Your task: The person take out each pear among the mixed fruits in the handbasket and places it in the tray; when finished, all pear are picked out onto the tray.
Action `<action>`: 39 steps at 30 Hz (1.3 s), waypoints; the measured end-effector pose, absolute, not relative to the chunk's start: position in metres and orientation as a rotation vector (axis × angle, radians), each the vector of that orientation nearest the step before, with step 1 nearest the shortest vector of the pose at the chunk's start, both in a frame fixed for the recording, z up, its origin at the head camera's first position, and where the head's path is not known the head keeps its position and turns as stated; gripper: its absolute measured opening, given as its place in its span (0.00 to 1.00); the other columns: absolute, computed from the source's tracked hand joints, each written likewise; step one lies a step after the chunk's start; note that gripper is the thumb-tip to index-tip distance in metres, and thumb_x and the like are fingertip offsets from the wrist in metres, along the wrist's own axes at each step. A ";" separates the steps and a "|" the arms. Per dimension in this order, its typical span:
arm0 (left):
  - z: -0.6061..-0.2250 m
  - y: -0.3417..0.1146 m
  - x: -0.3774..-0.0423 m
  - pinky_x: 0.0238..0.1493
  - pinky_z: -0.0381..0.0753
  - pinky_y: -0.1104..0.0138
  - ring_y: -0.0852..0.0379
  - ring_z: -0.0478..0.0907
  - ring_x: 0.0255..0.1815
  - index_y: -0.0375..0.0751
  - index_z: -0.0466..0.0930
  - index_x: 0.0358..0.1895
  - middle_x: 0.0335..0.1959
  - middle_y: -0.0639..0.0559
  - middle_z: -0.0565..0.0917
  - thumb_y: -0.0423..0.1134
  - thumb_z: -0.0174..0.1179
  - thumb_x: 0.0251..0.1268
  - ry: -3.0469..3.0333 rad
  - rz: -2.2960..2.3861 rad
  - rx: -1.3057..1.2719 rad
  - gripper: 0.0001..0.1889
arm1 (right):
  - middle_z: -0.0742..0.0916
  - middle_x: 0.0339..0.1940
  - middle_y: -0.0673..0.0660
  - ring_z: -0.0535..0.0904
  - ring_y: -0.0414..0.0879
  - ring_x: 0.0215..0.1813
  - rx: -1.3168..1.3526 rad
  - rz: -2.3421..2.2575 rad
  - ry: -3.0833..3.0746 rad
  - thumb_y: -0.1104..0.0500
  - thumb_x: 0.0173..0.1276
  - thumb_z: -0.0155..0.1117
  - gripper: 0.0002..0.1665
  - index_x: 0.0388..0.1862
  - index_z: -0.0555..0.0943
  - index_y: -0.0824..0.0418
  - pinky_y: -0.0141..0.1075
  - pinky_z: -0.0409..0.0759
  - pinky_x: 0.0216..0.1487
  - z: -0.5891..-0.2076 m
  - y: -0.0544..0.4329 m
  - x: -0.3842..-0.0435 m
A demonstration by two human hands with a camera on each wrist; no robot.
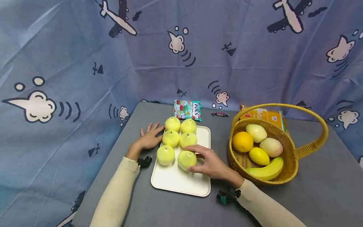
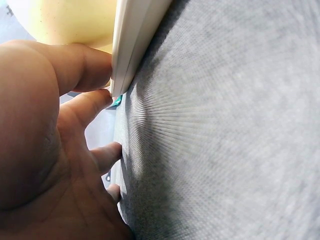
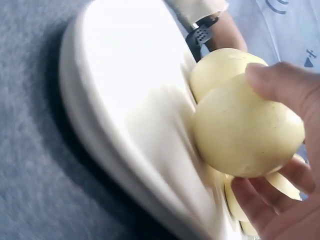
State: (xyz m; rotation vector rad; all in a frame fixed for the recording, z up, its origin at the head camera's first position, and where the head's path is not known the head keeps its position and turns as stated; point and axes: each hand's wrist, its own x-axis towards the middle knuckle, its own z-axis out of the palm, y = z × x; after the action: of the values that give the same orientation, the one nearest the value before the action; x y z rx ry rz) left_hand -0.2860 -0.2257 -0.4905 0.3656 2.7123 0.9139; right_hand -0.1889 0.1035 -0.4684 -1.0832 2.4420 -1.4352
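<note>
My right hand (image 1: 208,162) grips a round, pale-yellow pear (image 1: 187,160) between thumb and fingers, low over the white tray (image 1: 181,181). In the right wrist view, the pear (image 3: 247,127) sits close against the tray surface; whether it touches cannot be told. Two columns of similar pears (image 1: 170,138) fill the tray's back and left. Spread out on the table, my left hand (image 1: 149,137) lies beside the tray's left edge. Its thumb and a fingertip touch the tray's side (image 2: 135,45) in the left wrist view.
Right of the tray stands a wicker basket (image 1: 232,157) with a tall handle, holding an orange, a lemon, a banana and other fruit. A candy bag (image 1: 187,109), a small wrapped candy (image 1: 220,114) and an orange packet (image 1: 266,116) lie along the back by the printed cloth (image 1: 198,82).
</note>
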 end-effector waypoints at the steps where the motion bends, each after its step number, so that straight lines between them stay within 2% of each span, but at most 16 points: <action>1: -0.493 -0.225 -0.287 0.78 0.17 0.23 0.29 0.29 0.92 0.52 0.60 0.90 0.93 0.37 0.48 0.53 0.48 0.88 2.718 0.913 0.373 0.33 | 0.86 0.71 0.56 0.84 0.51 0.67 -1.088 -1.430 2.473 0.56 0.63 0.88 0.41 0.74 0.83 0.58 0.45 0.88 0.65 -0.470 0.103 -0.188; 8: -0.492 -0.221 -0.285 0.79 0.17 0.24 0.29 0.29 0.92 0.50 0.60 0.90 0.93 0.37 0.48 0.50 0.48 0.88 2.705 0.918 0.382 0.33 | 0.86 0.67 0.57 0.85 0.50 0.64 -1.084 -1.493 2.541 0.58 0.61 0.89 0.41 0.72 0.83 0.61 0.43 0.91 0.58 -0.477 0.096 -0.184; 14: -0.483 -0.221 -0.287 0.78 0.16 0.23 0.29 0.28 0.92 0.53 0.60 0.90 0.93 0.37 0.48 0.52 0.49 0.88 2.697 0.926 0.371 0.33 | 0.85 0.65 0.56 0.85 0.48 0.59 -1.071 -1.466 2.660 0.58 0.59 0.90 0.39 0.70 0.85 0.55 0.45 0.93 0.52 -0.473 0.095 -0.184; 19: -0.473 -0.220 -0.281 0.80 0.18 0.25 0.29 0.29 0.92 0.49 0.58 0.90 0.93 0.37 0.46 0.48 0.48 0.88 2.693 0.899 0.353 0.33 | 0.85 0.63 0.59 0.86 0.52 0.55 -1.098 -1.473 2.712 0.59 0.59 0.90 0.37 0.68 0.86 0.59 0.49 0.93 0.50 -0.467 0.095 -0.185; 27: -0.479 -0.221 -0.281 0.80 0.19 0.24 0.29 0.29 0.92 0.48 0.57 0.90 0.93 0.37 0.46 0.48 0.47 0.88 2.705 0.867 0.361 0.33 | 0.86 0.67 0.61 0.87 0.60 0.59 -1.047 -1.454 2.625 0.59 0.62 0.88 0.39 0.72 0.83 0.60 0.50 0.92 0.57 -0.448 0.122 -0.181; 34: -0.477 -0.220 -0.281 0.79 0.18 0.24 0.29 0.27 0.92 0.49 0.56 0.91 0.93 0.37 0.45 0.49 0.47 0.89 2.696 0.873 0.360 0.34 | 0.86 0.69 0.56 0.87 0.54 0.64 -0.970 -1.345 2.597 0.57 0.64 0.87 0.39 0.74 0.82 0.56 0.49 0.88 0.65 -0.415 0.162 -0.176; 39: -0.477 -0.220 -0.279 0.79 0.18 0.24 0.29 0.27 0.92 0.50 0.56 0.91 0.93 0.37 0.46 0.50 0.47 0.89 2.699 0.873 0.360 0.34 | 0.88 0.68 0.55 0.88 0.56 0.66 -0.910 -1.169 2.648 0.53 0.67 0.85 0.38 0.74 0.83 0.56 0.52 0.87 0.66 -0.387 0.196 -0.179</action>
State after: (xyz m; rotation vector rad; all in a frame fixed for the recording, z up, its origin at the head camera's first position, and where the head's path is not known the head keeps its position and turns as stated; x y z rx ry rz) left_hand -0.2790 -0.2200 -0.4772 0.3597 2.6987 0.8726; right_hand -0.1786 0.1957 -0.3874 -0.9095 2.6481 -1.1691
